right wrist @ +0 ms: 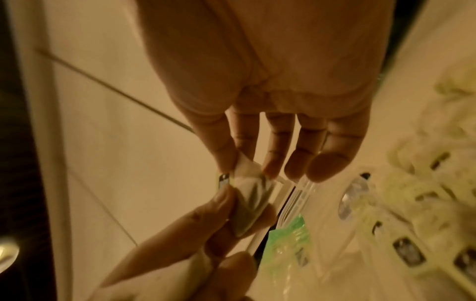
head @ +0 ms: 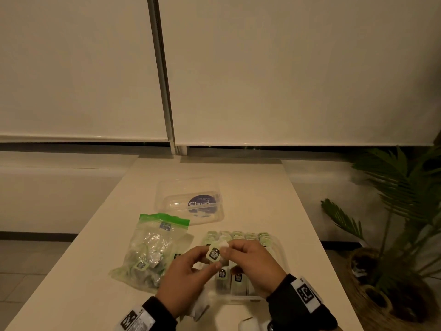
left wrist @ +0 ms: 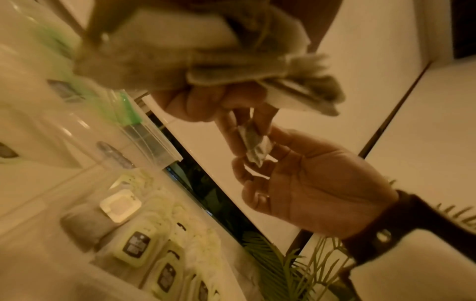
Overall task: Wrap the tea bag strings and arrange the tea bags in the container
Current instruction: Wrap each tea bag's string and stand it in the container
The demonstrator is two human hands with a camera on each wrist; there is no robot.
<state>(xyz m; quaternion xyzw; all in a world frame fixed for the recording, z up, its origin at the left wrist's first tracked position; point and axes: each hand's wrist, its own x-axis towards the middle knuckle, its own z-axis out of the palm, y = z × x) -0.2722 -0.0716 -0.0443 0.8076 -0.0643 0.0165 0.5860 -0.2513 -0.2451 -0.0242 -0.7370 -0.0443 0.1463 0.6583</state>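
Observation:
Both hands meet over the clear container point(head: 241, 299), where rows of tea bags point(head: 238, 236) with green-and-black tags stand. A single tea bag point(head: 214, 253) is held between them with its tag facing up. My left hand point(head: 210, 258) pinches its lower side and my right hand point(head: 226, 250) pinches its top corner. The left wrist view shows the pinched tea bag point(left wrist: 253, 143) folded small, and a few more tea bags point(left wrist: 206, 61) tucked in the left palm. From the right wrist, the same tea bag point(right wrist: 247, 203) sits between fingertips of both hands.
A zip bag point(head: 152, 249) with a green seal holds loose tea bags left of the container. The clear lid point(head: 191, 203) with a purple label lies behind. The white table point(head: 274, 199) has edges left and right. A potted palm point(head: 393, 211) stands right.

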